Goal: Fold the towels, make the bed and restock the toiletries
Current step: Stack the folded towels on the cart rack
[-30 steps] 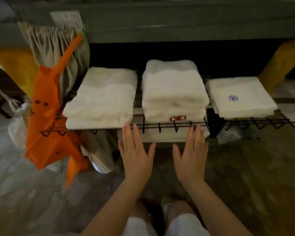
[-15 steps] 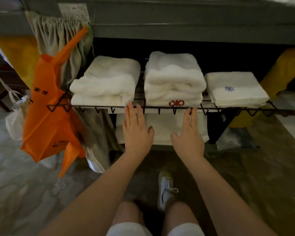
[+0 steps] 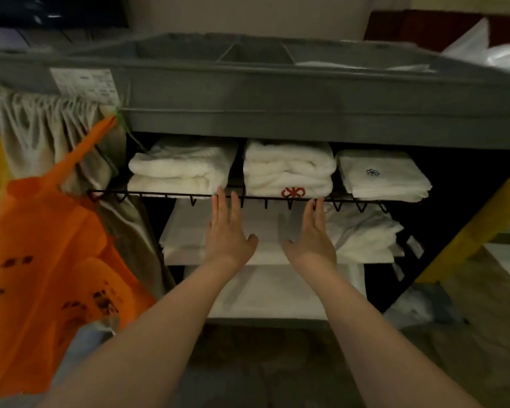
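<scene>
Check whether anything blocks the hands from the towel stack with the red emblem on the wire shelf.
Nothing visible does. The left hand and right hand are open, fingertips just below the wire shelf front edge. The red-emblem towel stack sits directly above and behind it, its front face uncovered, neighbouring stacks beside it.

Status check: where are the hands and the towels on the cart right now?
Left hand and right hand open, empty, reaching under wire shelf. Red-logo towel stack folded, untouched. Nothing blocking.

Orange bag (image 3: 50,275) cut off at left edge; label (image 3: 84,83) print too blurred to read.
</scene>
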### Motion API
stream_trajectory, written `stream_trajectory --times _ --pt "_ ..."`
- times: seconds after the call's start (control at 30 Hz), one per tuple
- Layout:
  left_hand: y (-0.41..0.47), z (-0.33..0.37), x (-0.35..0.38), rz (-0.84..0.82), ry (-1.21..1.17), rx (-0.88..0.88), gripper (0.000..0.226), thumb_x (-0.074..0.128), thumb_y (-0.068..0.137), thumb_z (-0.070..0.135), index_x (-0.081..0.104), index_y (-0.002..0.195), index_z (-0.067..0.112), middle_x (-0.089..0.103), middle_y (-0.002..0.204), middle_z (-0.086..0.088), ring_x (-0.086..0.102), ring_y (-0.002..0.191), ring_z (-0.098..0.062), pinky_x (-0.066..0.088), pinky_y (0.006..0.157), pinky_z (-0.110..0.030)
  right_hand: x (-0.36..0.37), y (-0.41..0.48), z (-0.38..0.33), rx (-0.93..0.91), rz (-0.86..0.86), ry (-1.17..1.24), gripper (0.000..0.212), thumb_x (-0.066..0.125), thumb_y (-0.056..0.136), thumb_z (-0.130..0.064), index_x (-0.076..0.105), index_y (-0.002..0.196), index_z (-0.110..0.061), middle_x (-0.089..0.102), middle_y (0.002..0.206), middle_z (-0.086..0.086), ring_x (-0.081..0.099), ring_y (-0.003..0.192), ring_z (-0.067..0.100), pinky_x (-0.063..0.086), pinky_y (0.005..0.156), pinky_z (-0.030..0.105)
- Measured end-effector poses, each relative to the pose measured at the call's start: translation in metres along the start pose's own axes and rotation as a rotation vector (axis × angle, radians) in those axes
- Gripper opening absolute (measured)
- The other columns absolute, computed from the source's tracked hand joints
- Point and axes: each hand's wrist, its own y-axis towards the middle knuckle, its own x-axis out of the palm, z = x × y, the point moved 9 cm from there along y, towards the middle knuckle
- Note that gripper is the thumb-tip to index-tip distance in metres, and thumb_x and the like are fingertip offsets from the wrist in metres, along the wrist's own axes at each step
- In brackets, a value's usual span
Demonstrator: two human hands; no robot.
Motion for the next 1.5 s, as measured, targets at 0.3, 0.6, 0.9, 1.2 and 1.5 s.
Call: stream_trajectory --times 0.3,0.6,0.9,1.2,1.5 --pt "0.024 -0.004 -0.011 -0.046 0.027 0.037 0.087 0.051 0.093 0.031 -0.012 0.15 0.015 -0.02 0.158 -0.004 -0.011 0.146 -0.02 0.008 0.117 -0.039 -0.008 0.036 -0.007 -0.064 -0.036 -0.032 0.087 0.056 0.09 -0.032 -0.003 0.153 -0.022 -0.01 0.16 -0.009 0.013 0.145 0.024 0.021 0.113 0.033" --pt "0.019 -0.018 0.004 0.09 -0.214 -0.065 0.087 0.053 0.094 0.037 -0.01 0.151 0.02 -0.014 0.159 -0.002 0.002 0.147 -0.021 0.014 0.118 -0.045 0.001 0.025 -0.003 -0.08 0.071 0.208 0.071 0.044 0.097 -0.023 0.0 0.152 -0.013 -0.002 0.161 0.001 0.004 0.147 0.019 0.004 0.117 0.027" --pt "0.033 -0.012 0.012 -0.001 -0.327 -0.138 0.097 0.059 0.088 0.04 -0.013 0.15 0.017 -0.025 0.156 0.003 0.003 0.147 -0.019 0.024 0.114 -0.045 0.008 0.041 -0.016 0.0 0.051 0.267 0.082 0.053 0.095 -0.031 -0.004 0.152 -0.016 -0.018 0.158 -0.003 -0.007 0.147 0.019 0.009 0.117 0.031" --pt "-0.057 0.045 -0.078 -0.112 -0.538 -0.332 0.082 0.06 0.089 0.028 0.008 0.152 0.025 0.018 0.158 -0.001 0.022 0.142 -0.017 0.022 0.114 -0.031 -0.085 -0.03 -0.031 0.147 -0.127 0.384 0.053 0.051 0.096 -0.023 0.034 0.146 -0.018 0.04 0.147 0.003 0.036 0.133 0.017 0.029 0.103 0.023" --pt "-0.054 0.117 -0.149 -0.261 -0.611 -0.121 0.043 0.052 0.095 0.027 0.043 0.138 0.028 0.054 0.126 0.012 0.052 0.11 -0.005 0.042 0.089 -0.019 -0.246 -0.064 -0.03 0.195 0.163 0.524 0.025 0.048 0.098 -0.022 0.057 0.121 -0.023 0.057 0.103 -0.015 0.053 0.099 0.002 0.042 0.079 0.017"
